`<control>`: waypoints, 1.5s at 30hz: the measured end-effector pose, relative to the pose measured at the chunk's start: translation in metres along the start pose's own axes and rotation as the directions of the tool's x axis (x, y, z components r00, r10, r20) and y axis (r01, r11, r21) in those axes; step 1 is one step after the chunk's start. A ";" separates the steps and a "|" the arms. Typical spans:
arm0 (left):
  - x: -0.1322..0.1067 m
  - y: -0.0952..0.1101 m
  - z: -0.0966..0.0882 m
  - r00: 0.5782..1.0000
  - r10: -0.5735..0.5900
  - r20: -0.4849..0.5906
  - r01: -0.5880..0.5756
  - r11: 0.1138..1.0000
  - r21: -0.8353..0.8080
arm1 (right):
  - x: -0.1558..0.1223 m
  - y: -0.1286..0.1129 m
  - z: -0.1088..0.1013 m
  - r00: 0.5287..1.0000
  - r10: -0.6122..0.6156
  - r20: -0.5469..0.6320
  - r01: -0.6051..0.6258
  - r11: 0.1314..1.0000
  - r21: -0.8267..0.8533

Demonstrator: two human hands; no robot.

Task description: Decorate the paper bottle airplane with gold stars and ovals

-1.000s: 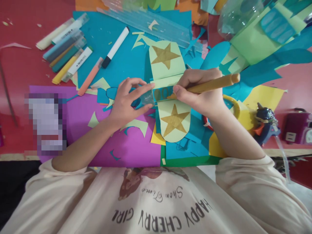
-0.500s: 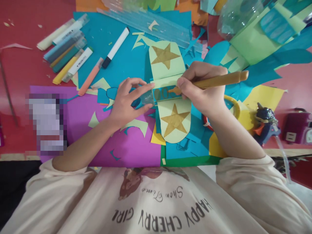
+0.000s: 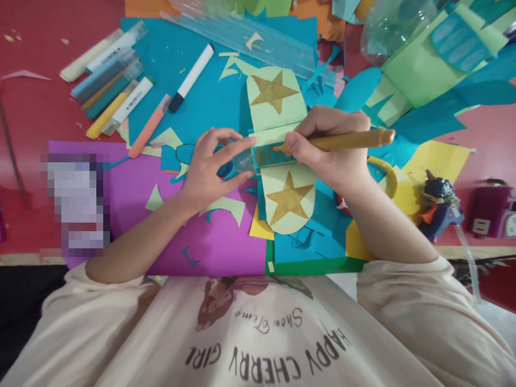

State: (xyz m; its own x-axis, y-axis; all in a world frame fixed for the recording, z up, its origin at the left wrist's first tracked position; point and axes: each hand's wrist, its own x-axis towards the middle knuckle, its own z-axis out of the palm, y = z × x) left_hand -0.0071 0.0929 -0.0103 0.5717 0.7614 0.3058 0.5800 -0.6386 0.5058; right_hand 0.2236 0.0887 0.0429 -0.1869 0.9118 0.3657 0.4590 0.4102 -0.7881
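A pale green paper wing piece [image 3: 282, 177] with two gold stars lies on blue paper, a blue strip [image 3: 268, 156] crossing its middle. My right hand [image 3: 332, 148] grips a gold marker [image 3: 350, 140], whose tip rests on the blue strip among gold oval marks. My left hand [image 3: 213, 166] presses its spread fingertips on the left end of the strip, where a clear bottle part [image 3: 244, 161] shows under them.
Several markers [image 3: 110, 80] and a white pen [image 3: 191, 78] lie at the upper left on red table and blue paper. A purple sheet [image 3: 169, 215] lies under my left arm. A glue gun [image 3: 439, 207] sits at the right, and a clear plastic bottle [image 3: 387, 27] with paper scraps at the top.
My right hand shifted the gold marker a little right, then back left along the blue strip. My left hand has stayed in place.
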 end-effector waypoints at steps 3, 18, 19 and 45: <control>0.000 0.000 0.000 1.000 -0.018 0.014 0.018 1.000 0.013 | 0.000 0.001 -0.001 0.996 0.074 0.049 -0.073 0.997 -0.015; 0.000 -0.001 0.001 1.000 0.015 -0.016 -0.015 1.000 -0.001 | 0.001 0.002 -0.005 0.994 0.071 0.085 -0.072 0.997 0.013; 0.000 -0.001 0.001 1.000 0.015 -0.021 -0.015 1.000 -0.005 | 0.002 0.001 -0.005 0.996 0.057 0.063 -0.058 0.998 0.020; -0.001 -0.003 0.001 0.995 0.079 -0.063 -0.081 0.997 -0.016 | -0.001 0.006 -0.007 0.988 0.058 0.145 -0.054 0.998 -0.035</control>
State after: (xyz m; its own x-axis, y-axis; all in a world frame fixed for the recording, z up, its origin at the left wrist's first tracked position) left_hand -0.0085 0.0938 -0.0128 0.5781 0.7138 0.3953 0.5229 -0.6960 0.4921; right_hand 0.2330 0.0898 0.0410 -0.2838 0.9274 0.2436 0.4987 0.3597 -0.7886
